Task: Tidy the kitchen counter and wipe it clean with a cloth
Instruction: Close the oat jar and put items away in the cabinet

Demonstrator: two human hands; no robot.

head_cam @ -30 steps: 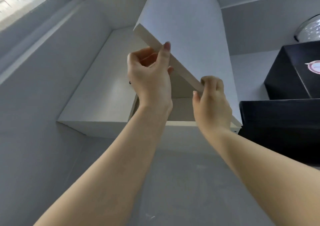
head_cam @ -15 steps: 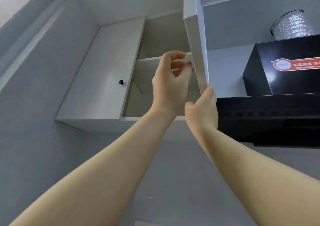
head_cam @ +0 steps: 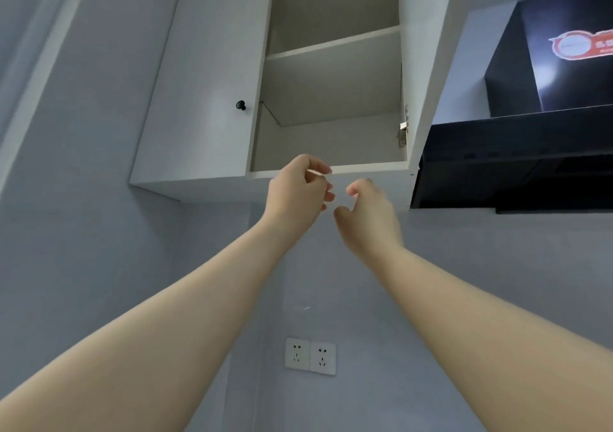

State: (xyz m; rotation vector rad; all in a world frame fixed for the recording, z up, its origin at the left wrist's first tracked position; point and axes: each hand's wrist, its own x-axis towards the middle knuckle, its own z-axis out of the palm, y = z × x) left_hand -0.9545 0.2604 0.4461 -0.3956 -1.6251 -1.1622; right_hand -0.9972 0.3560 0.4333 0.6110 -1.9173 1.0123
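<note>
While both arms reach up, the left hand (head_cam: 298, 187) hangs just under the bottom front edge of the white wall cabinet (head_cam: 195, 80), fingers curled loosely with nothing in them. The right hand (head_cam: 368, 212) is beside it, apart, half-curled and blurred, also holding nothing. The cabinet's right half stands open, its shelf (head_cam: 331, 45) bare. The top is cut off. A black range hood (head_cam: 517, 156) sits right. No counter or cloth is in view; two wall sockets (head_cam: 310, 356) show below.
</note>
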